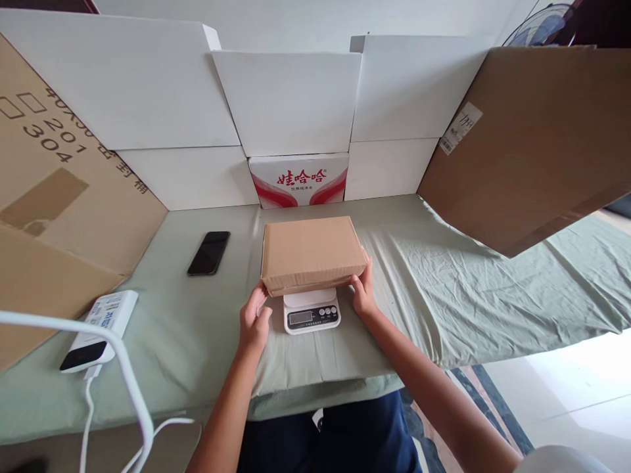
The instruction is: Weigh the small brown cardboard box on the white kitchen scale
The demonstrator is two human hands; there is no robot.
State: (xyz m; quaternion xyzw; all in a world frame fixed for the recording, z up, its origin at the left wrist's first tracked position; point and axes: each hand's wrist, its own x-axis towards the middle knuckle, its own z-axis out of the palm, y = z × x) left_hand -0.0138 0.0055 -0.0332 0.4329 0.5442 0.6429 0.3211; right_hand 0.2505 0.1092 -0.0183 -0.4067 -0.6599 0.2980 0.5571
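One held box (313, 249), green cloth (468, 295), white wall (286, 27)

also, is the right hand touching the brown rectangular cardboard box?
Touching. Head view shows the right hand on the brown rectangular cardboard box at its near right corner, thumb against it.

The brown box (313, 253) hides the rear of the white scale (312, 324); whether it rests on it cannot be told. It also covers some fingers of the left hand (253, 325) and right hand (363, 292). The lettering by the buttons (328, 311) is too small to read. The right carton (542, 131), cut off by the right edge, masks the lower part of the fan (539, 27).
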